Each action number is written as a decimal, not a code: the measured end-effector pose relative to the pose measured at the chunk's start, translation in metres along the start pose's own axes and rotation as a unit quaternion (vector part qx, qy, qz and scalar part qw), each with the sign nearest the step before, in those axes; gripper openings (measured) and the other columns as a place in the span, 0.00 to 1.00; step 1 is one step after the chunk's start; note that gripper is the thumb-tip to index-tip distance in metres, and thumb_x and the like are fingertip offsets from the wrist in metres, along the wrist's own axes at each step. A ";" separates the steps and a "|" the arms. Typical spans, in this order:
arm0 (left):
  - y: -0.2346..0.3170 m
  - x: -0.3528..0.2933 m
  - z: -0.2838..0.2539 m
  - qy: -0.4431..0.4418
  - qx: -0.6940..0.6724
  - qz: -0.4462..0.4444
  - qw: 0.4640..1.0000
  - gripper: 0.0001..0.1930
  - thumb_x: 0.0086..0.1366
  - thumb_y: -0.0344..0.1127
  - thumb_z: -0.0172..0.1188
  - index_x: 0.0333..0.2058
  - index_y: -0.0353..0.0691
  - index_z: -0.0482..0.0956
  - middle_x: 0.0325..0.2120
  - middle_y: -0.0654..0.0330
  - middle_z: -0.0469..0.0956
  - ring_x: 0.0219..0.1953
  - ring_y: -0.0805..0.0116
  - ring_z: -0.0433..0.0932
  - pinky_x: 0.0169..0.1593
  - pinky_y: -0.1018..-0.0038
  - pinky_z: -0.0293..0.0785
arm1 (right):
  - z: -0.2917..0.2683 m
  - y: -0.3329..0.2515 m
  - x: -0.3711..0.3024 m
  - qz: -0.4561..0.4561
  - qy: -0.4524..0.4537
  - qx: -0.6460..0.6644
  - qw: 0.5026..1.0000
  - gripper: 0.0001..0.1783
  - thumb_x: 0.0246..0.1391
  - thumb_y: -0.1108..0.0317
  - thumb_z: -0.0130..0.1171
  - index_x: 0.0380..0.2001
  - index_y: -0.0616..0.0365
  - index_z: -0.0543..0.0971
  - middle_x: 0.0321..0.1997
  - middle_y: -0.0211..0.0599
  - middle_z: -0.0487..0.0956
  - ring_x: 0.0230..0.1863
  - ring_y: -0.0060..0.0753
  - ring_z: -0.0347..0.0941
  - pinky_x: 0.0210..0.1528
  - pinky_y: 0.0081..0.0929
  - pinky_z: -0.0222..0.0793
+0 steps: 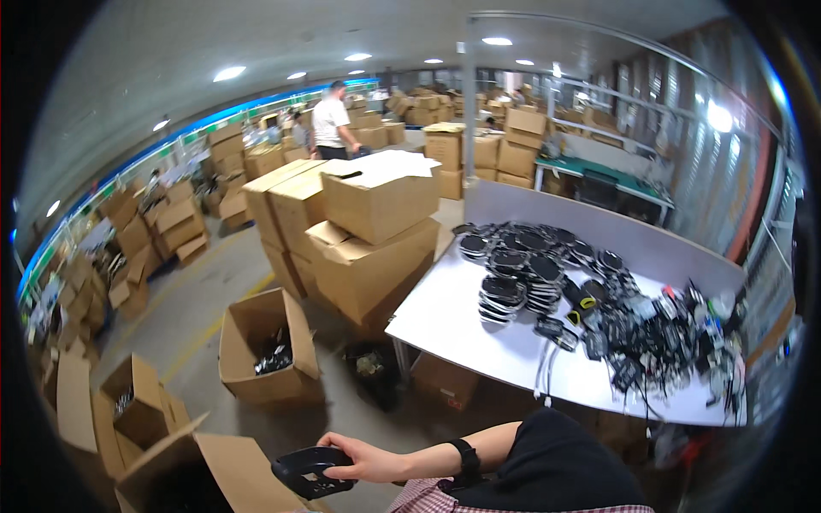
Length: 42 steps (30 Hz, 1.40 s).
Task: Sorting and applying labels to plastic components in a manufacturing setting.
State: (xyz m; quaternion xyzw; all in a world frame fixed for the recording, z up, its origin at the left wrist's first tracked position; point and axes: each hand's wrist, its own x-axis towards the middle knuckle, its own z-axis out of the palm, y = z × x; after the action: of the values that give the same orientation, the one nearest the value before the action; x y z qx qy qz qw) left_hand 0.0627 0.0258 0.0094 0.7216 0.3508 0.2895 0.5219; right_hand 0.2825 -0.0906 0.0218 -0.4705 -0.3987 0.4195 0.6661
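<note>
My right hand (369,462) reaches left across the bottom of the view, with a black band on its wrist. Its fingers are closed on a black plastic shell (312,472), which is curved and has cut-out slots. The shell is held beside the raised flap (244,474) of an open cardboard box at the lower left; the inside of that box is mostly dark. My left hand is out of view.
A white table (449,295) at the right bears stacked round black parts (503,295) and a heap of black cabled parts (658,342). Open cartons (244,363) stand on the floor at left. Taller stacked boxes (376,265) stand beyond. A person (329,124) stands farther back.
</note>
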 end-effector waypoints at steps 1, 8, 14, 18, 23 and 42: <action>-0.010 0.002 -0.003 -0.011 0.008 0.012 1.000 0.06 0.64 0.34 0.60 0.32 0.38 0.75 0.29 0.64 0.75 0.33 0.73 0.71 0.37 0.75 0.70 | -0.002 -0.001 -0.006 0.009 0.015 -0.023 1.000 0.21 0.57 0.66 0.60 0.49 0.57 0.63 0.39 0.28 0.72 0.39 0.15 0.66 0.40 0.16 0.66; -0.024 -0.001 0.015 -0.027 -0.079 -0.006 0.996 0.05 0.64 0.33 0.60 0.31 0.40 0.74 0.28 0.65 0.75 0.31 0.75 0.72 0.34 0.77 0.70 | -0.035 -0.015 -0.039 0.053 0.045 -0.041 0.997 0.17 0.56 0.63 0.61 0.42 0.56 0.66 0.34 0.26 0.73 0.34 0.14 0.66 0.34 0.16 0.66; -0.026 0.004 0.031 -0.070 -0.151 -0.023 0.986 0.06 0.64 0.35 0.61 0.31 0.41 0.74 0.27 0.63 0.76 0.27 0.73 0.73 0.31 0.75 0.72 | -0.058 -0.020 -0.029 0.040 0.017 0.006 0.999 0.18 0.58 0.61 0.61 0.43 0.56 0.66 0.35 0.25 0.72 0.34 0.13 0.66 0.34 0.15 0.66; -0.012 0.024 0.065 -0.023 -0.166 -0.038 0.985 0.06 0.64 0.34 0.61 0.31 0.40 0.74 0.27 0.60 0.78 0.27 0.71 0.74 0.32 0.75 0.73 | -0.089 -0.020 -0.012 0.006 0.014 -0.006 1.000 0.19 0.58 0.60 0.61 0.44 0.56 0.65 0.34 0.25 0.70 0.36 0.13 0.65 0.36 0.14 0.66; 0.011 0.051 0.097 0.060 -0.116 0.018 0.991 0.05 0.64 0.32 0.60 0.35 0.37 0.77 0.30 0.59 0.79 0.31 0.68 0.76 0.36 0.72 0.75 | -0.125 -0.025 0.033 -0.028 -0.004 -0.064 0.998 0.18 0.57 0.61 0.62 0.44 0.55 0.67 0.35 0.26 0.69 0.35 0.15 0.66 0.34 0.18 0.66; 0.074 0.064 0.178 0.217 -0.058 -0.031 0.974 0.09 0.58 0.32 0.68 0.28 0.35 0.77 0.22 0.69 0.76 0.25 0.84 0.70 0.28 0.85 0.67 | -0.166 -0.028 0.079 0.106 -0.200 0.100 0.969 0.16 0.56 0.72 0.62 0.42 0.58 0.66 0.40 0.32 0.77 0.40 0.17 0.72 0.43 0.18 0.71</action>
State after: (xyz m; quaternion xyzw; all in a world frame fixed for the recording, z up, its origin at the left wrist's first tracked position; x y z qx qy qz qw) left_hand 0.2550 -0.0359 0.0328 0.5988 0.4605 0.4426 0.4832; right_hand 0.4670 -0.0711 0.0194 -0.3479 -0.4276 0.6109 0.5683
